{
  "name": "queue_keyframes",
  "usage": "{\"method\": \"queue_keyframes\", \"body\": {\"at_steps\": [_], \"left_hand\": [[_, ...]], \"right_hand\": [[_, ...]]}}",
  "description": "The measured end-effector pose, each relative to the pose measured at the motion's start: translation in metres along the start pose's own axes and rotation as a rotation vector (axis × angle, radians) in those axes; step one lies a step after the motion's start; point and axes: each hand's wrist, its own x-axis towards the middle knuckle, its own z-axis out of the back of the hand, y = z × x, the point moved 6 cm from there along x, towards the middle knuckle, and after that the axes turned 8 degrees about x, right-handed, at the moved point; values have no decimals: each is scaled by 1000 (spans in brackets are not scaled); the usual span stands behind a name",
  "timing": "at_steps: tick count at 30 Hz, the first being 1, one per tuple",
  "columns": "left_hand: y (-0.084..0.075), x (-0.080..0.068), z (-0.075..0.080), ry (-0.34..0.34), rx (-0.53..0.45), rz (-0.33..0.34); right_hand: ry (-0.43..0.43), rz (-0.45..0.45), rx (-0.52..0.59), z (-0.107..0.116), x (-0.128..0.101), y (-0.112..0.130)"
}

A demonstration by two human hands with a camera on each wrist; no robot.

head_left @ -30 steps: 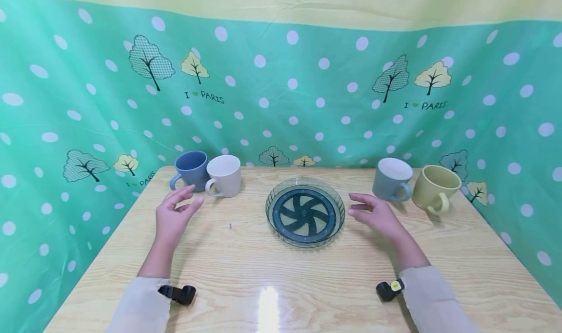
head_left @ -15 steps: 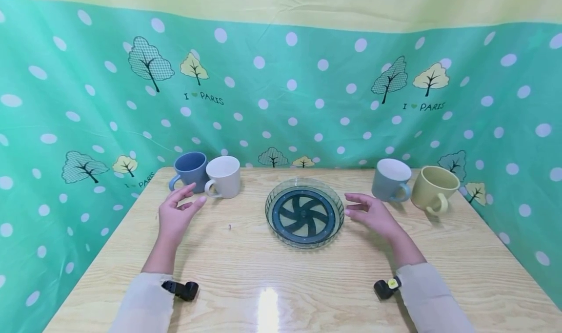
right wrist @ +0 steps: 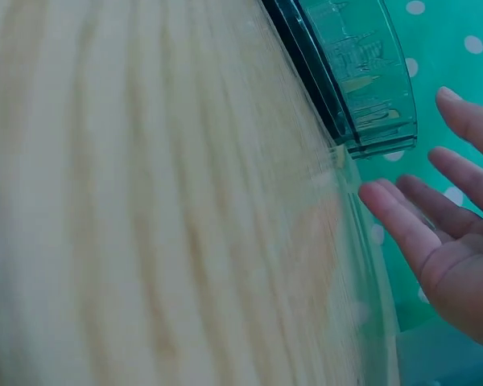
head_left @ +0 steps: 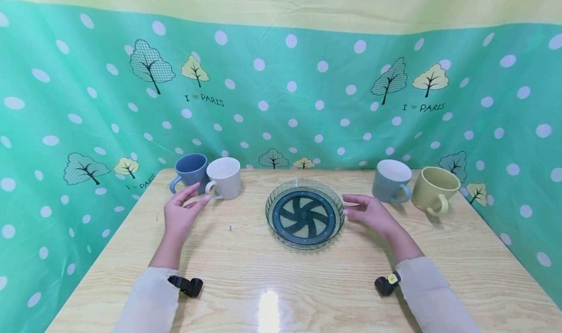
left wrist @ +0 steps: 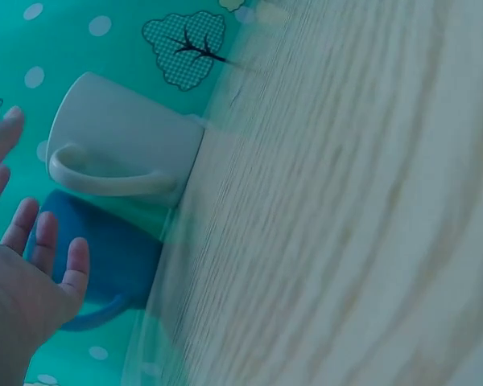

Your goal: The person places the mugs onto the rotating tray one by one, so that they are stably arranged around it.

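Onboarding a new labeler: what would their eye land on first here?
The round clear dish with a dark pinwheel insert sits mid-table, the right hand open at its right rim. The left hand hovers open near the white mug and the blue mug at the back left. A grey-blue mug and a yellow mug stand at the back right.

pale cream sleeves [head_left: 149, 299], black wrist cameras [head_left: 190, 285].
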Motion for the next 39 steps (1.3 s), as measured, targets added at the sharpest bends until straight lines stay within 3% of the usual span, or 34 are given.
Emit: {"method": "queue_keyframes", "body": {"at_steps": [5, 16, 31, 39], "left_hand": [[6, 5, -5, 17, -27, 55], [12, 14, -15, 14, -43, 136], [19, 21, -22, -3, -49, 158], [18, 22, -24, -13, 5, 133]], "right_hand": [[68, -41, 124, -3, 3, -5], [90, -99, 195, -8, 7, -11], [116, -100, 310, -15, 6, -11], [95, -104, 295, -14, 5, -14]]}}
